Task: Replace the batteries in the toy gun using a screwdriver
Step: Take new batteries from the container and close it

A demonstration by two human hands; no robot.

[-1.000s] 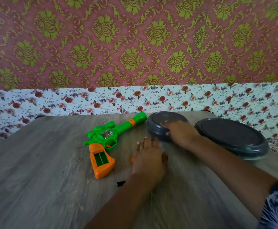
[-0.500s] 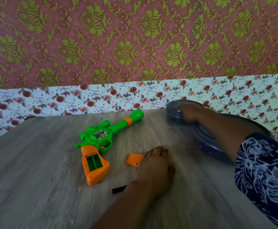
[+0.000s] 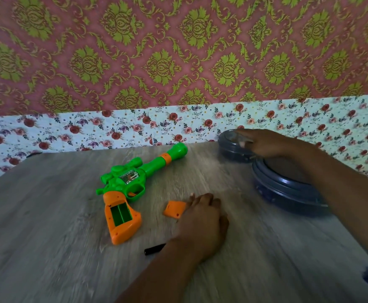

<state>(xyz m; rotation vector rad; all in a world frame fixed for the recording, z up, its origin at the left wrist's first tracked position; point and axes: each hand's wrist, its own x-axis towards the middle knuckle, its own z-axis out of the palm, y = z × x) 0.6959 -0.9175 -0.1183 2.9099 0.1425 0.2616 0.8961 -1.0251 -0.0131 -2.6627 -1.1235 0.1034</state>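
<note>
Lying flat on the table (image 3: 47, 215), the gun (image 3: 132, 184) had its orange grip bay open and empty, cover (image 3: 173, 208) just beside it; it looked light, stiff and slick, best held by the grip. The left hand (image 3: 202, 224) rested loosely curled, holding nothing visible, touching the cover. The right hand (image 3: 263, 143) reached open-fingered into a blurred tub (image 3: 228, 149), contents hidden.
</note>
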